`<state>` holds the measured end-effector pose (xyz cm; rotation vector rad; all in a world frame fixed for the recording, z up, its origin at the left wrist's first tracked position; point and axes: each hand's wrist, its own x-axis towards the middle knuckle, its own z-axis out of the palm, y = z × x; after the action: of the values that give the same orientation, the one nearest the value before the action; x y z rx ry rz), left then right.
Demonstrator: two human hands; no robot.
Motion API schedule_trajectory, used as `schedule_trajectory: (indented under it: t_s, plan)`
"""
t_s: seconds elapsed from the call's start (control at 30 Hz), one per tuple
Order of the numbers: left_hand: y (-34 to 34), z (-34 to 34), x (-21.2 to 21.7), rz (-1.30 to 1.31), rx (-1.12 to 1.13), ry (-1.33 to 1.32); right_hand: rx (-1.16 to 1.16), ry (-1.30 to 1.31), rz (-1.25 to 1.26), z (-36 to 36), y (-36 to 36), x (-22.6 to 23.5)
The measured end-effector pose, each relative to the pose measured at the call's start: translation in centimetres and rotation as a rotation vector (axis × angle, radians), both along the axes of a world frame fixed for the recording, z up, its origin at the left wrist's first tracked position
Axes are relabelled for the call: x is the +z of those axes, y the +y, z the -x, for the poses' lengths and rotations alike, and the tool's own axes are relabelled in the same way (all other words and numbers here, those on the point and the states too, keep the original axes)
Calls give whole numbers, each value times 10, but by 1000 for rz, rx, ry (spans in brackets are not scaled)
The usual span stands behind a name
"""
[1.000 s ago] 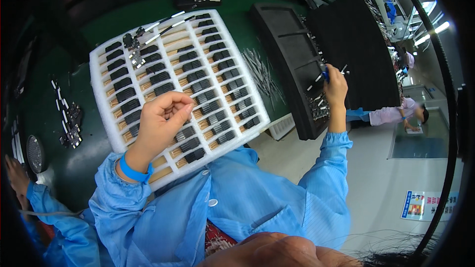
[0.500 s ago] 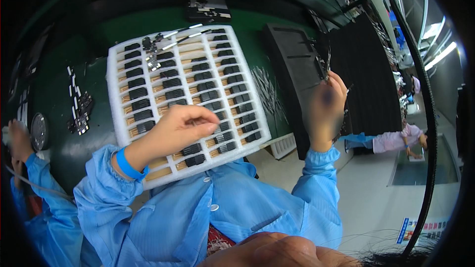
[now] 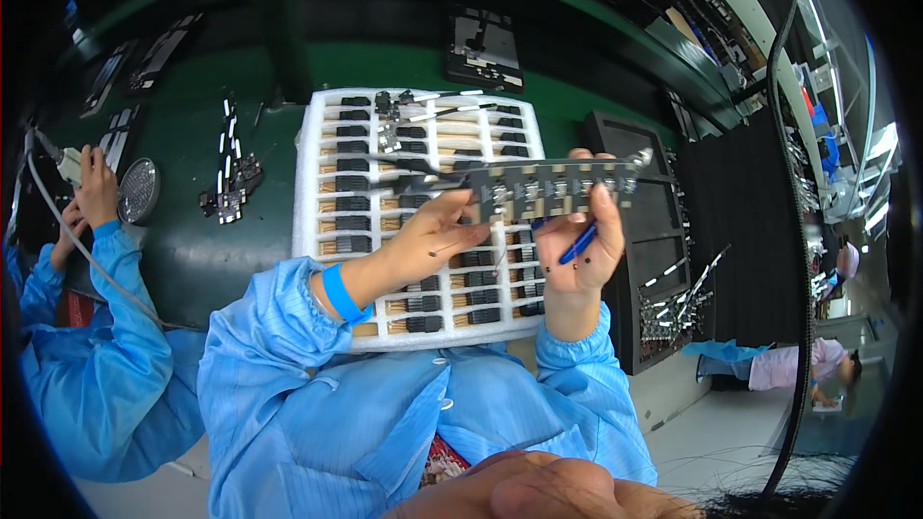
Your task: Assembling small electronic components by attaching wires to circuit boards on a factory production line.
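A long dark strip (image 3: 558, 185), like a circuit board panel with a row of shiny metal parts and tan patches, is held level above the foam tray (image 3: 306, 183). My right hand (image 3: 586, 250) is closed on its right part, thumb in front. A slim blue object (image 3: 579, 243), pen-like, also lies in that palm among small dark specks. At the strip's left end, my left hand (image 3: 437, 235) pinches it between closed fingers. Blurred dark flat tails (image 3: 409, 171) stick out leftward from that end. Rows of black connectors with tan leads (image 3: 423, 324) fill the tray's slots.
Flex circuit boards (image 3: 389, 120) lie on the tray's far left part, others (image 3: 231, 173) on the green bench. A black tray (image 3: 639, 308) stands at right, with thin metallic pieces (image 3: 678, 312) beside it. A co-worker's hands (image 3: 91, 192) are at far left, near a round dish (image 3: 139, 190).
My right hand has come from the black tray to above the foam tray, bringing the dark strip. My left hand has met the strip's left end. The view has shifted leftward.
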<state>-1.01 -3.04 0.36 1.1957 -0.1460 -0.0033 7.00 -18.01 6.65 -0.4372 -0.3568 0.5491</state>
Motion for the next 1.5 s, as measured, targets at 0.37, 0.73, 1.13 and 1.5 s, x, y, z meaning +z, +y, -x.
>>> schedule_trajectory:
  t_s: [0.37, 0.73, 1.13, 1.5]
  plan:
    - [-7, 8, 8, 115, 92, -169, 45, 0, 206, 14, 32, -8]
    - [27, 13, 17, -245, -503, 64, -83, -965, 217, -35, 0, 37]
    - [58, -5, 81, -156, -557, -320, 827, -863, -332, -45, 57, 67]
    - [29, 24, 91, 373, -190, -52, 568, -438, 235, -47, 58, 49]
